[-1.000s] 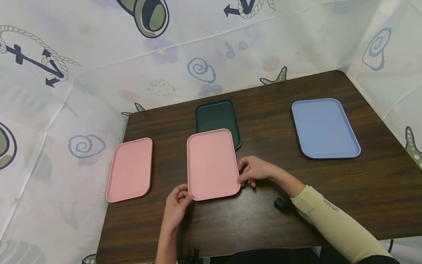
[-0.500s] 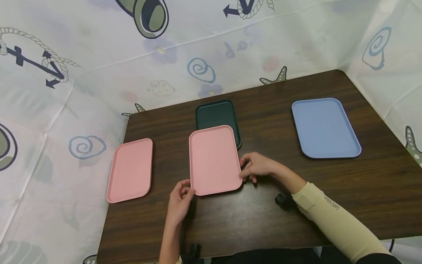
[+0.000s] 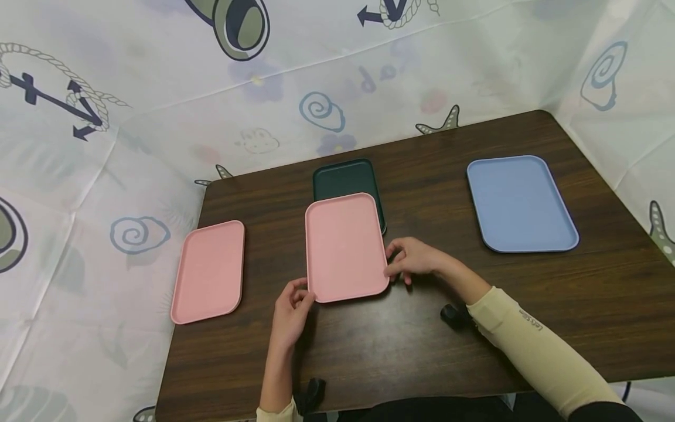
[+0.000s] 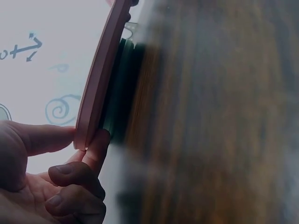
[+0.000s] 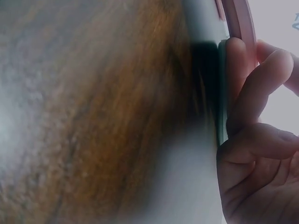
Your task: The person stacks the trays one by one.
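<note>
A pink tray (image 3: 347, 249) is held at its near end by both hands, above the table and overlapping the dark green tray (image 3: 345, 180) behind it in the head view. My left hand (image 3: 290, 313) pinches its near left corner, thumb on top and a finger underneath, as the left wrist view shows on the pink tray's edge (image 4: 93, 88). At the right edge, my right hand (image 3: 413, 258) grips it between thumb and fingers. The green tray's near part is hidden under the pink one; its edge (image 5: 223, 93) shows below the pink tray in the right wrist view.
A second pink tray (image 3: 210, 272) lies at the table's left side. Toward the right lies a blue tray (image 3: 522, 205). The dark wooden table (image 3: 401, 346) meets a patterned cloth (image 3: 263, 123) along its back and sides.
Both hands have moved the pink tray away from the body and slightly right, so it covers more of the green tray. The other trays stay where they were.
</note>
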{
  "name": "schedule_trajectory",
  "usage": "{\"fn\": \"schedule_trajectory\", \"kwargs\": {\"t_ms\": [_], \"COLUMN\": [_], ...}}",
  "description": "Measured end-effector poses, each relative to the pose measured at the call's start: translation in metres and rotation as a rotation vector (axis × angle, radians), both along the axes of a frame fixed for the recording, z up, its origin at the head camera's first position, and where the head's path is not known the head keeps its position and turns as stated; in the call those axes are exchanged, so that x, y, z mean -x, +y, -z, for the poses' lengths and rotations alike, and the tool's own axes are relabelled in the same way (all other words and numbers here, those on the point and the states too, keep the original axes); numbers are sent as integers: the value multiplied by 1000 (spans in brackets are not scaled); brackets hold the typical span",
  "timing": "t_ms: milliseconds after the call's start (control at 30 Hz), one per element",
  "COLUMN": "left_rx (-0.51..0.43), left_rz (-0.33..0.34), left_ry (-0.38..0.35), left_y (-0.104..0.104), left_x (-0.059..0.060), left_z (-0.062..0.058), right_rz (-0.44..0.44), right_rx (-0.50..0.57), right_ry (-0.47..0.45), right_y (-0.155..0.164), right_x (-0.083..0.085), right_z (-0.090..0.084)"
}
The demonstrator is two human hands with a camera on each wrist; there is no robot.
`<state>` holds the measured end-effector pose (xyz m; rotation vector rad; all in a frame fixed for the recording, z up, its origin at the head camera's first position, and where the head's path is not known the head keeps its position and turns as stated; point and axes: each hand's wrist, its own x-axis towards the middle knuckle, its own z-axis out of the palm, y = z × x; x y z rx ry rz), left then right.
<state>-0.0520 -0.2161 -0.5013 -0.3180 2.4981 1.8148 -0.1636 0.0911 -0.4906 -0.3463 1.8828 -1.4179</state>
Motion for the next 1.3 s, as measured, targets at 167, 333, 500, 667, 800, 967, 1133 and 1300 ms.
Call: {"fn": "schedule_trajectory", "kwargs": {"t_ms": [167,333,500,667,800,967,1133,1300], "left_rx": [-41,-41,-33,-31,-27,-31,-35,-34], "left_rz": [-2,-8,-6,-10,-9,-20,-25,-24], "left_ry": [22,8,15,14,10,-5,-4,7], "left_y": [1,1,3,3,3,5,7,9], "left_x": [5,11,18,25,30,36,41,47], "left_z": [3,4,4,5,6,7,5,4], "right_rz": [13,27,57,92,115,138,167,205], "right_rx": [1,4,10,20,14,10,-6,-11], "right_ry": [46,68,88,99,115,136,157,174], "right_y": [0,1,2,2,2,3,2,2], "right_x": [2,4,7,10,11,12,14,16], "right_z": [0,-1,0,0,-1,-2,-2,0]}}
